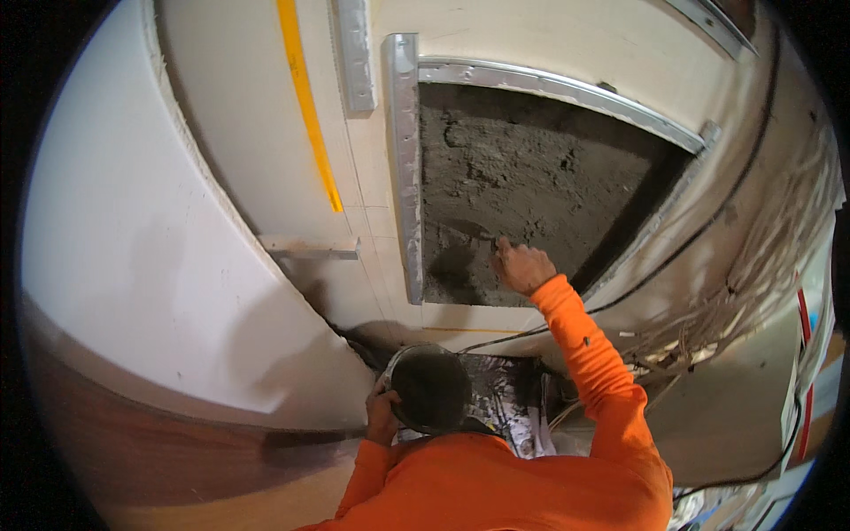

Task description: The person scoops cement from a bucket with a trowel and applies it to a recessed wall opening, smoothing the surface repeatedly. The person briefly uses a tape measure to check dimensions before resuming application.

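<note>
Fingers of the right hand (528, 268) gripped a trowel (471, 229), its long axis pointing left and slightly up from them; the left hand (382, 416) clasped a bucket (455, 375).

I receive a picture of medium brightness, with black corners and straight edges bending near the rim. Wide, soft shadows fall on the white panel (150, 212). The grey mortar (531, 168) is quite dim, and inside the bucket (431, 389) I can read almost no detail. Fine cables (753, 239) look slightly blurred.
</note>
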The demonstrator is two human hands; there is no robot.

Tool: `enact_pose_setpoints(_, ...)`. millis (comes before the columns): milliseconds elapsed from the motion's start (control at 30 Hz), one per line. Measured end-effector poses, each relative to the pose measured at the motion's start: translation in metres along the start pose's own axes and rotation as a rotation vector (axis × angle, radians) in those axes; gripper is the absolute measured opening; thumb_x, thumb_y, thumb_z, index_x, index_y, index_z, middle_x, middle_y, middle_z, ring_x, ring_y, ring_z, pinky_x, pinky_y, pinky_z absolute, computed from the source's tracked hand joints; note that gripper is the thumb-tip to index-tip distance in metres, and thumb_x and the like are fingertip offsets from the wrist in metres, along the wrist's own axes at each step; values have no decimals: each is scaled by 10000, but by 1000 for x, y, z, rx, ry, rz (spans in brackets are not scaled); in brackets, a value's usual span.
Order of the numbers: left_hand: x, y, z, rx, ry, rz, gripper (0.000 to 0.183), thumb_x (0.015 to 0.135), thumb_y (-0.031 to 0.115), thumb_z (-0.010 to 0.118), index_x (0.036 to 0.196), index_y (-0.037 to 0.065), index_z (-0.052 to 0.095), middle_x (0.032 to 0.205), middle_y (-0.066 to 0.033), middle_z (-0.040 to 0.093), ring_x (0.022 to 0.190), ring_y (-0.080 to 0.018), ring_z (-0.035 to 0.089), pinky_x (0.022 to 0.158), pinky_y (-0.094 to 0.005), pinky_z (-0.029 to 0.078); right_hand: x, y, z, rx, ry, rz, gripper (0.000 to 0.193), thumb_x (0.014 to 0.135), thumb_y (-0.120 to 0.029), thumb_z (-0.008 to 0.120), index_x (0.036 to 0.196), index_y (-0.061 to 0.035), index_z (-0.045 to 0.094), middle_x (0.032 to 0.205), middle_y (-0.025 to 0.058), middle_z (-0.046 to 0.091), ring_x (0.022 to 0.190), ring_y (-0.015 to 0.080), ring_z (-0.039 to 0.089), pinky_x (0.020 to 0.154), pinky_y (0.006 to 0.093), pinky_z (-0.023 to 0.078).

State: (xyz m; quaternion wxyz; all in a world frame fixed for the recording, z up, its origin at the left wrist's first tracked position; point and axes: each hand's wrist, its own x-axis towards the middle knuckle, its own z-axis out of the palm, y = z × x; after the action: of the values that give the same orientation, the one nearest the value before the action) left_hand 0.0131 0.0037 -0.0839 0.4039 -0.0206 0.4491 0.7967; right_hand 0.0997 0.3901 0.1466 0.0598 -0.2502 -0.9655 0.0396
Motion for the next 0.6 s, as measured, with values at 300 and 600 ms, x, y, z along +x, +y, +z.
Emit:
enact_pose_setpoints(300,-14,-83,17,-291,245,210,731,687,-151,494,1396,-10,597,1216,-130,681,1030,-250,654,859,-321,552,83,20,-54,-169,-20,-272,442,1046,-380,541,1283,-7,540,967,289,713,929,493,698,795,574,566)
enact_pose_setpoints(600,-7,-152,22,-414,419,286,794,695,-156,501,1474,-10,566,1154,-99,697,933,-240,643,765,-307,530,103,34,-126,-179,27,-394,485,1056,-402,530,1251,40,570,1012,337,700,938,526,687,847,603,555)
